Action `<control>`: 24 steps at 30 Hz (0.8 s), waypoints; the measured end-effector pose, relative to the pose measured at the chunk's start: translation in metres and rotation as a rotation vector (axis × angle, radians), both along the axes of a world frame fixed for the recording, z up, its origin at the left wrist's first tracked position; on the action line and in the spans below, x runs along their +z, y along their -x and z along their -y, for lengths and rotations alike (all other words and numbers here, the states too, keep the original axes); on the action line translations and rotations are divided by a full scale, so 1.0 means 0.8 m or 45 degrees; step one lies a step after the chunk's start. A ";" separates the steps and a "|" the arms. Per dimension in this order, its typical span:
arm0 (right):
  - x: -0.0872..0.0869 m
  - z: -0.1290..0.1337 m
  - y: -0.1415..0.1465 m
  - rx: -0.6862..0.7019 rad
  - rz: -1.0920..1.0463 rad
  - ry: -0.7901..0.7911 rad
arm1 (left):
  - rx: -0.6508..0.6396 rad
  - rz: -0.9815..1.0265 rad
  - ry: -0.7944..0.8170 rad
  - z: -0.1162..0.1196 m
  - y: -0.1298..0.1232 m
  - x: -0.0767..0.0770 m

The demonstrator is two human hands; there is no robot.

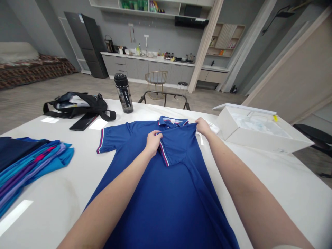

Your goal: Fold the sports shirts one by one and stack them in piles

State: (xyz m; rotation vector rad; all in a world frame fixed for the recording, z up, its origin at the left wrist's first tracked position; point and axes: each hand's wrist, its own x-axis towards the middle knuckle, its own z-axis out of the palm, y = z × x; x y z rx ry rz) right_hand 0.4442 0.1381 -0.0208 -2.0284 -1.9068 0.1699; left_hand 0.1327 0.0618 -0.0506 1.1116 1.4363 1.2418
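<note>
A dark blue polo shirt (166,200) lies on the white table (85,166), its collar at the far side. My left hand (153,141) pinches the striped cuff of the right-side sleeve, which is folded inward over the chest. At the right shoulder, my right hand (202,126) grips the fabric near the sleeve's outer fold. The other sleeve lies spread out to the left, showing its red and white trim.
Folded clothes (31,166) are stacked at the left edge. Behind them are a black bag (77,103), a dark phone (83,121) and a water bottle (124,95). An open white box (259,128) stands at the right, a chair (166,95) beyond the table.
</note>
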 end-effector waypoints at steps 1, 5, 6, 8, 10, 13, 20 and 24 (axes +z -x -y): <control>0.003 -0.002 -0.001 -0.025 0.022 0.015 | 0.021 -0.015 0.003 -0.002 0.001 -0.001; 0.009 -0.010 0.001 -0.104 0.066 0.059 | 0.111 -0.275 0.039 -0.005 0.007 0.002; 0.008 -0.012 0.002 -0.118 0.061 0.059 | 0.103 -0.377 0.029 -0.005 0.008 0.005; 0.005 -0.016 0.007 -0.151 0.038 0.043 | 0.058 -0.584 -0.023 -0.002 0.008 0.013; -0.002 -0.019 0.014 -0.189 0.007 0.020 | 0.013 -0.763 -0.054 0.002 0.008 0.022; -0.014 -0.014 0.026 -0.232 -0.034 -0.011 | -0.052 -0.990 -0.010 0.005 0.007 0.030; -0.017 0.065 0.063 0.104 -0.009 -0.379 | -0.111 -1.297 -0.265 0.007 0.015 0.015; -0.019 0.115 0.087 0.360 0.060 -0.096 | -0.176 -1.318 -0.402 0.017 0.017 0.018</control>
